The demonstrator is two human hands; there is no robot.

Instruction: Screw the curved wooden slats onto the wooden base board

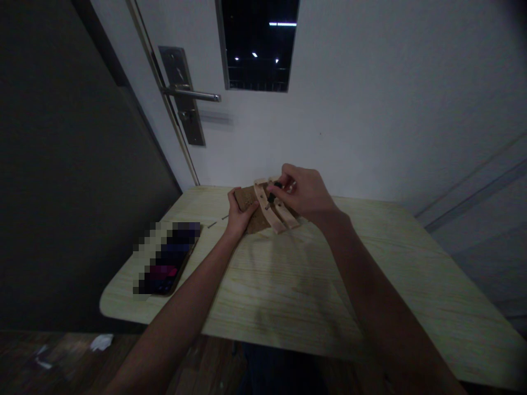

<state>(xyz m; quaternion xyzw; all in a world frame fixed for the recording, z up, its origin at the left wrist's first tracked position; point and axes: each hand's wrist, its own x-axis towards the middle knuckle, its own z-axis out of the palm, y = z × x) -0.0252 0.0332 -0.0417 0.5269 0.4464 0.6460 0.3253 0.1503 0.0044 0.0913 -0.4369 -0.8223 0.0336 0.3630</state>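
My left hand [239,215] is closed around the left end of a brown piece [258,220] that looks like cardboard, its thumb on top. Pale wooden strips [276,220] lie across this piece, with small dark holes or fastener heads in them. Above the strips, my right hand [304,189] pinches a small black object [274,192], possibly a short tool handle; its lower end points down at the strips. The fingers hide part of it. Beside my left hand, thin screws or nails [212,225] rest on the table.
The pale wood-grain table [255,296] stands against a white door [362,109] with a metal handle [197,95] and a dark window. A phone [168,260], partly pixelated, lies at the table's left. White scraps [101,343] are on the floor.
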